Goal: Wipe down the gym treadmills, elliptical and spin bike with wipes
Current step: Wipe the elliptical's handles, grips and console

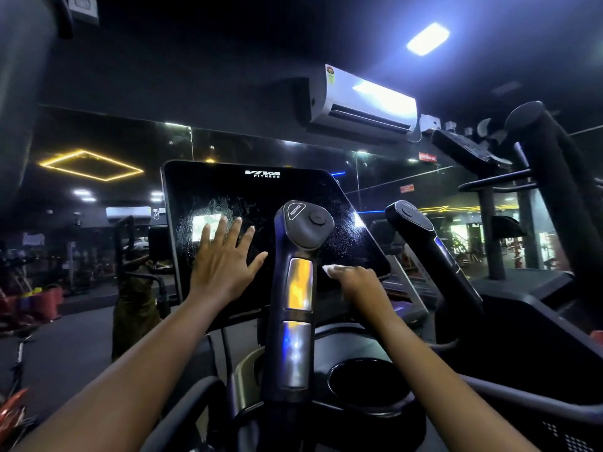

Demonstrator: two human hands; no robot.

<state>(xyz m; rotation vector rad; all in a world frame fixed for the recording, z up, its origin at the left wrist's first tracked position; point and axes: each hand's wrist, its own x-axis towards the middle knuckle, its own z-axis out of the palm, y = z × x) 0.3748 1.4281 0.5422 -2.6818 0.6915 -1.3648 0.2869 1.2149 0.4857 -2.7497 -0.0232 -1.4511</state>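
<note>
- Two bare hands are held against the elliptical's console screen [254, 197], a dark tilted panel marked VIVA FITNESS at its top edge.
- The left hand [225, 265] is laid flat on the left part of the screen, with fingers straight and spread; nothing is gripped by it.
- The right hand [355, 282] is placed at the screen's lower right edge, its fingers curled down over a white wipe [330, 270]. Only a small pale piece of it is seen past the fingertips.
- Wet streaks and droplets are seen on the glass around and between the hands.
- A handle [298, 288] marked RESISTANCE, fitted with two shiny metal plates, stands upright in the near middle, between the two hands.
- A second handle [424, 236] is seen further right and farther off.
- A round cup holder [365, 380] is set in the near part of the machine, beside the right forearm.
- A wall air conditioner [362, 99] is mounted far above the screen, with a lit ceiling panel [427, 39] up to its right.
</note>
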